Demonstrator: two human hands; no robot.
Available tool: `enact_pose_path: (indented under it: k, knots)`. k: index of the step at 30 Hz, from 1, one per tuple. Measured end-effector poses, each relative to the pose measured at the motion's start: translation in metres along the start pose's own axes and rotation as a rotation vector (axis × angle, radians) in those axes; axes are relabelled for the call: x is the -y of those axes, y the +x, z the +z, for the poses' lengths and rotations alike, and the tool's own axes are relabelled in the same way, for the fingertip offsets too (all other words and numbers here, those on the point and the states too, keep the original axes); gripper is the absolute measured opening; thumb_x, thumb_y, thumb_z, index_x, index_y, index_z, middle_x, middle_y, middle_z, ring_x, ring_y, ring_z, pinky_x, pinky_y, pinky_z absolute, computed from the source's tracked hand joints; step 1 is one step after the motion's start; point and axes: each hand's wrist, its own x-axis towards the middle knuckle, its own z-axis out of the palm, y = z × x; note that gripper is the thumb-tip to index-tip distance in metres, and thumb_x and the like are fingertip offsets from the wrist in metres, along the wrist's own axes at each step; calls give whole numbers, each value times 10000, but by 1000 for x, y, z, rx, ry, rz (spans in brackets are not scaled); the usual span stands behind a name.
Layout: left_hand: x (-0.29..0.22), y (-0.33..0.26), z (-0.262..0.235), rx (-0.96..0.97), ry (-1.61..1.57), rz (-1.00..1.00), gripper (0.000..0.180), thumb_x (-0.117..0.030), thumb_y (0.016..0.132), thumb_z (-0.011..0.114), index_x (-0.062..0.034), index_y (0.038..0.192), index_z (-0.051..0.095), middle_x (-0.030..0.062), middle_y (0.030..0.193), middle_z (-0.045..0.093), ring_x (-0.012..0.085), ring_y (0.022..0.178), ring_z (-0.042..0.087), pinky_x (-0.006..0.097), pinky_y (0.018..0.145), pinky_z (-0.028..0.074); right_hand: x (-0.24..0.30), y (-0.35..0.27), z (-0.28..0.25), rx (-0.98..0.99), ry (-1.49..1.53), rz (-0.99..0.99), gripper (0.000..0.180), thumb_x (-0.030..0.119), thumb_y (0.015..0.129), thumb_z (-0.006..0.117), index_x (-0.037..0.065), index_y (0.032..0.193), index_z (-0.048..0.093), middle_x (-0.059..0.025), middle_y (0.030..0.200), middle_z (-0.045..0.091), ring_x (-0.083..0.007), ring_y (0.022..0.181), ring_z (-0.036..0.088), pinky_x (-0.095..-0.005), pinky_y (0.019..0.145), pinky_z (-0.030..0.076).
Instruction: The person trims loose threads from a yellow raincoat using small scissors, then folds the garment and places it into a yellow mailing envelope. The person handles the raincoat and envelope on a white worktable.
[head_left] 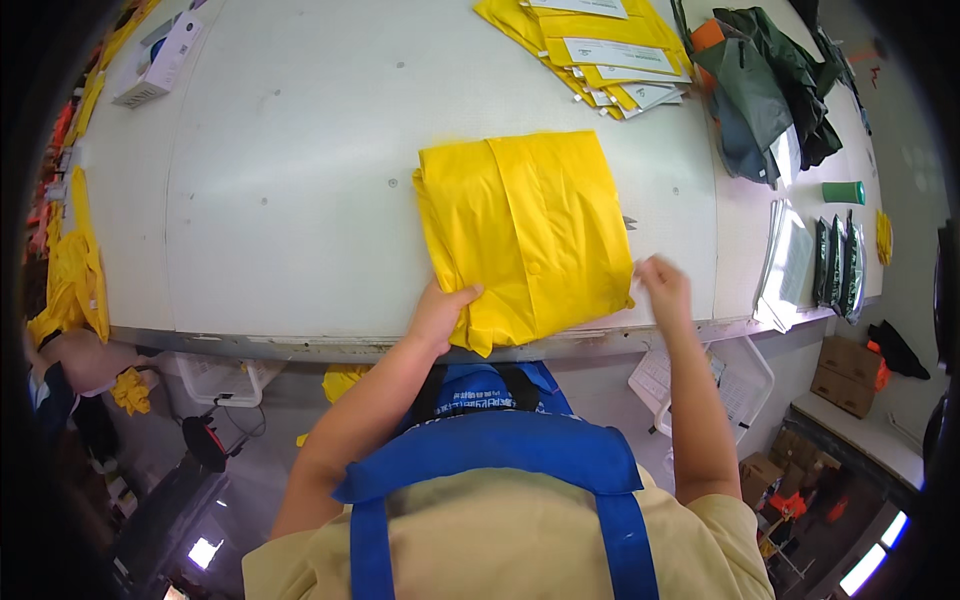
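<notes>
While our left hand (440, 312) pinches the folded yellow garment (525, 235) at its near-left corner, our right hand (665, 285) hovers loosely curled (holding nothing) just off its near-right corner — long axis running away across the tabletop (280, 180).

Folded yellow garment (525, 232) at table's near edge: thin, slick coated cloth, slight sheen, creased. Table (290, 190): matt off-white, smooth. Far edge: packed yellow garments (600, 55) in glossy clear plastic bags.
</notes>
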Motion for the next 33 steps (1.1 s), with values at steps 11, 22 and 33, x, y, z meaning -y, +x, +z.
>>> enact_pose_path:
  k: [11,22,33]
  knots:
    - [-3,-20,2,-110,294,118,361,-21,807,628,41,1153,548,153,1093,639,265,978,626,339,847,484,64,23,36,797,670,309,815,319,727,783,3,1359,375,-121,1262,548,-225,1174,522,-337,1005,407]
    - [16,-20,18,-309,434,229,274,-68,792,650,23,1047,612,148,993,677,303,939,641,367,774,488,122,-7,94,138,-419,-285,606,206,727,712,10,1243,462,-188,967,638,-341,880,622,-409,801,493]
    - [-17,-44,12,142,-82,-259,294,-134,843,556,11,1097,587,90,986,632,172,849,615,274,689,484,147,-73,117,254,-825,-416,1307,663,497,746,-176,1359,233,-225,1077,549,-325,983,550,-440,889,371]
